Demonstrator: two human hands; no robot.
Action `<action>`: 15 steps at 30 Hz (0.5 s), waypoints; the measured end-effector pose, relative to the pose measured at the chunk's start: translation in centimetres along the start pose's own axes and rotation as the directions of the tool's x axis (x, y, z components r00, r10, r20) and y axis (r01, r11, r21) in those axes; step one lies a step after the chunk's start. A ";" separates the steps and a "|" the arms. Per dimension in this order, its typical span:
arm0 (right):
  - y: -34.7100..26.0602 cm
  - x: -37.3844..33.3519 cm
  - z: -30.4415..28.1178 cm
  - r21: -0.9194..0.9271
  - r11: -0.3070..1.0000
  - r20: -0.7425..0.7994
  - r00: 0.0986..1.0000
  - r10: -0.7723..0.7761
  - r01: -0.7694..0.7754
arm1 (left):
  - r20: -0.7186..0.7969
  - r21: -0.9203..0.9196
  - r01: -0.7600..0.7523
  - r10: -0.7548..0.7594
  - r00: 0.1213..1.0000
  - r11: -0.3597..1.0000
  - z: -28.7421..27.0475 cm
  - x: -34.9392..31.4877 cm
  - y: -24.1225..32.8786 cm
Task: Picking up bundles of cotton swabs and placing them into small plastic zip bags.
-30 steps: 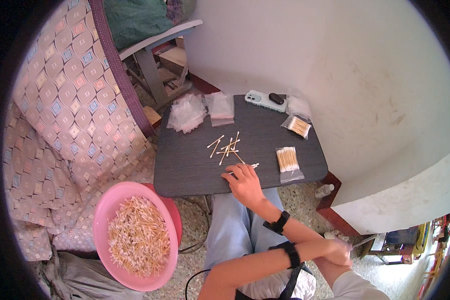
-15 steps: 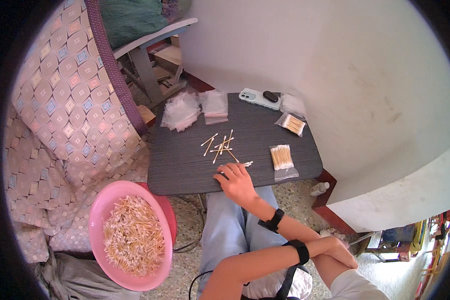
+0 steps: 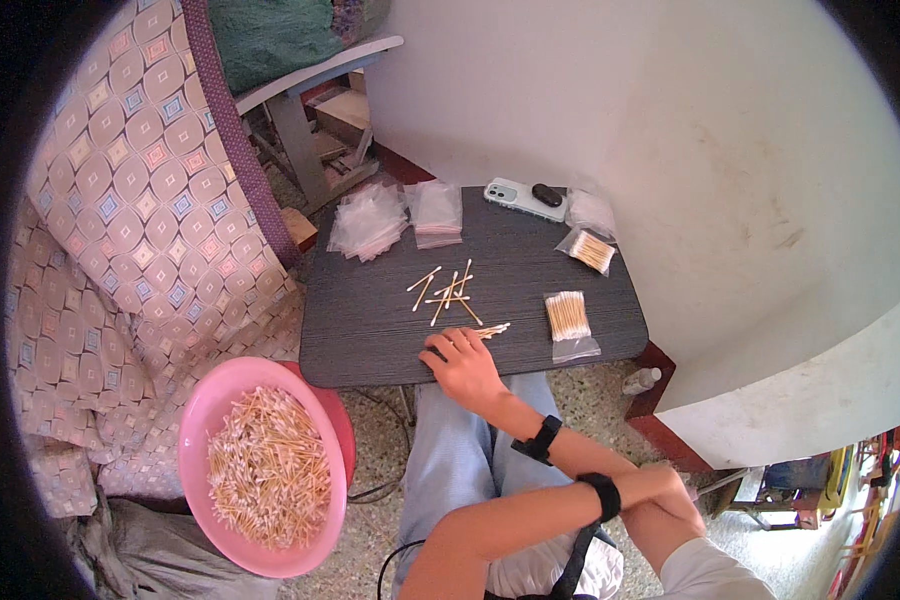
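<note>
My right hand (image 3: 463, 368) lies palm down at the table's near edge. Its fingers are bent and slightly apart, with a dark gap between thumb and forefinger; the fingertips' undersides are hidden. Against its right side lies a small bunch of cotton swabs (image 3: 493, 331), the near ends partly covered by the fingers. Just beyond are several scattered cotton swabs (image 3: 450, 297). My left arm crosses over the right one, and my left hand (image 3: 665, 497) is wrapped round the right forearm near the elbow. A clear bag of cotton swabs (image 3: 568, 316) lies to the right of my right hand.
Stacks of clear zip bags (image 3: 369, 222) lie at the far left of the dark table (image 3: 360, 345). A phone (image 3: 515, 198) with a black object (image 3: 547, 195) and another swab bag (image 3: 592, 251) are far right. A pink basin (image 3: 192, 450) of swabs stands left; a wall (image 3: 730, 190) rises behind.
My right hand has shifted slightly left, so more of the small swab bunch shows beside it. The bunch stays in place on the table. My left hand remains on the right forearm.
</note>
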State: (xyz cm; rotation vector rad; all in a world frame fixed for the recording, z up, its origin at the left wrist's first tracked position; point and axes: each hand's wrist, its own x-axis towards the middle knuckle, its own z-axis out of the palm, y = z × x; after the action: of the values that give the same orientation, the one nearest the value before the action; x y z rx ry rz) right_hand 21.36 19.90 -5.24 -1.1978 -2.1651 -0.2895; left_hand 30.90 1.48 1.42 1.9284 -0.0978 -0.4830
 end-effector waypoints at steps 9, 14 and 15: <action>1.9 -1.2 -2.2 0.061 0.996 0.021 0.998 0.063 -0.064 | -0.076 -0.545 -0.622 0.706 0.705 0.562 -3.5 -3.5 2.0; 5.4 -3.1 -5.3 0.077 0.969 0.032 0.972 0.234 -0.236 | -0.728 0.143 -0.382 0.359 0.584 0.913 -7.4 -12.4 -5.4; 5.9 -3.4 -5.5 0.099 0.955 0.048 0.960 0.276 -0.279 | -0.833 0.194 -0.298 0.317 0.454 0.935 -7.7 -14.4 -6.9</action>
State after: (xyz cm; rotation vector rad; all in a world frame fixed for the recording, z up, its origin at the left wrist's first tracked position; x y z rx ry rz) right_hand 29.82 18.29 -3.82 -1.4332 -1.9804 -0.0337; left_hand 19.58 15.11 1.83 1.9013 0.2002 0.7780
